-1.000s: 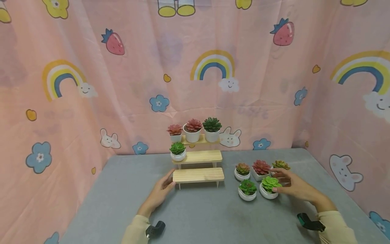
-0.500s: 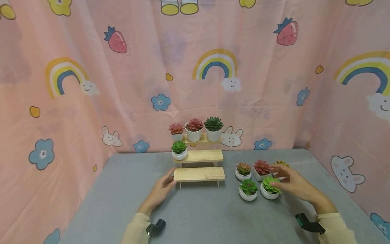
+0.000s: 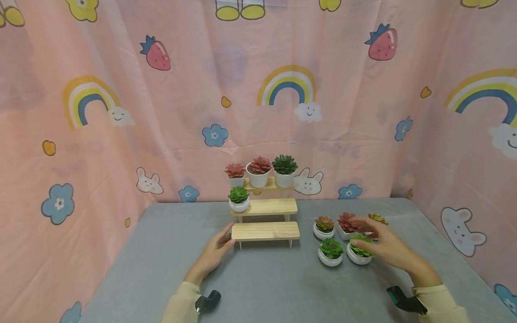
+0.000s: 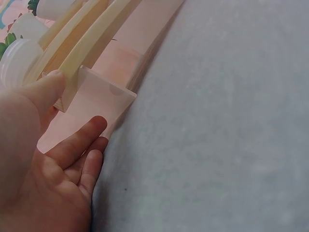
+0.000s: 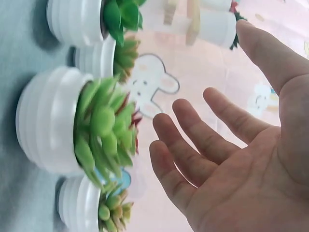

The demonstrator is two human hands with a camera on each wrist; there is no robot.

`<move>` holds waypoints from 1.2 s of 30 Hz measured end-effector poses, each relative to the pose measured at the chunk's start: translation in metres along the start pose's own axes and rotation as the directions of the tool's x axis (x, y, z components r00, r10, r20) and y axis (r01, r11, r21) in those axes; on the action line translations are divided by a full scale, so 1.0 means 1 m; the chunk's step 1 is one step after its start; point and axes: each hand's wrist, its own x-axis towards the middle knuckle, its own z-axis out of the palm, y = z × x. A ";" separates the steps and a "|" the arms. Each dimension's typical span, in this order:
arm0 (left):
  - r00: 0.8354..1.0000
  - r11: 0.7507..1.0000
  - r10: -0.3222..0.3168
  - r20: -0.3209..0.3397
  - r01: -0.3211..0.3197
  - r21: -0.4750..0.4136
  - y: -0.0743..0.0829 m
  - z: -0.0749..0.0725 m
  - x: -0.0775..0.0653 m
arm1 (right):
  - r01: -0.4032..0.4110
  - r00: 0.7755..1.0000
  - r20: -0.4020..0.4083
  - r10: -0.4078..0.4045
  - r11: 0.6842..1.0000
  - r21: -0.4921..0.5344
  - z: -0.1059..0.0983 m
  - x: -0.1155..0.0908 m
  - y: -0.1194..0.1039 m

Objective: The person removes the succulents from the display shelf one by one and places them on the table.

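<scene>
My left hand is at the left end of a three-tier wooden stand. In the left wrist view its thumb rests on a board's end, while its loosely bent fingers lie against the translucent side leg. My right hand reaches over a bright green succulent in a round white pot, partly covering it in the head view. Seen from the right wrist, that succulent stands beside the spread fingers, with a gap between them and nothing in the palm.
Beside it stand a dark green succulent, an orange-green one, a red one and a yellowish one. The stand's top tier bears three plants; a green succulent sits at the middle tier's left. A patterned pink curtain hangs behind.
My right hand has moved slightly left, further over the bright green succulent. The left hand keeps its place at the stand, and the head view has shifted a little.
</scene>
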 end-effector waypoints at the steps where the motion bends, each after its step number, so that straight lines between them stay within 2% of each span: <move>1: 1.000 1.000 -0.001 0.000 0.001 -0.002 0.000 0.000 0.000 | 0.000 1.000 0.004 0.000 1.000 0.010 0.002 0.000 -0.002; 7: 1.000 1.000 0.000 0.000 0.000 -0.005 -0.001 0.002 -0.001 | -0.019 0.999 0.033 0.018 0.999 0.038 0.012 0.001 -0.010; 16: 1.000 1.000 0.022 0.021 -0.021 -0.014 -0.005 0.006 0.001 | 0.029 1.000 0.008 -0.029 0.999 0.035 0.027 0.003 -0.020; 23: 1.000 1.000 0.006 -0.006 -0.006 -0.012 -0.001 0.002 0.001 | 0.084 0.996 0.036 -0.087 0.995 0.061 0.035 0.018 -0.033; 28: 1.000 1.000 -0.005 0.008 0.005 0.000 -0.002 0.000 0.000 | 0.116 0.990 0.074 -0.123 0.989 0.090 0.039 0.030 -0.044; 36: 1.000 1.000 0.006 0.007 -0.006 0.013 -0.005 -0.001 0.001 | 0.112 0.984 0.117 -0.133 0.979 0.168 0.050 0.058 -0.056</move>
